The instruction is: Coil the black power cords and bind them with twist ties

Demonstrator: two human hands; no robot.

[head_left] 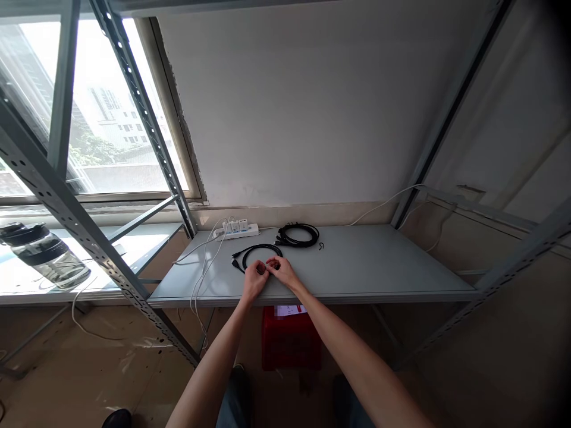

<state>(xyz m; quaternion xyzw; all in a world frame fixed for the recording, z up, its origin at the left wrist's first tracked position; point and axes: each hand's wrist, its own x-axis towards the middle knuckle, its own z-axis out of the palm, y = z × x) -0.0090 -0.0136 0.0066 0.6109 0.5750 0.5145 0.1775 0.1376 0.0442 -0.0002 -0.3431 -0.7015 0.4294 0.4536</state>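
Note:
A black cable lies in a loose coil on the grey shelf, its plug ends pointing left. My left hand is closed at the coil's near side, fingers curled in a pinch. Right beside it, my right hand is closed too, its fingertips meeting those of the left. Whatever sits between the fingertips is too small to make out. Behind the hands rests a second, thicker coil of black cable. Just right of that coil lies a short bent black tie.
A white power strip with plugs and white cords stands at the back left of the grey shelf. Metal uprights frame both sides. A water bottle is at the far left. Under the shelf is a red stool.

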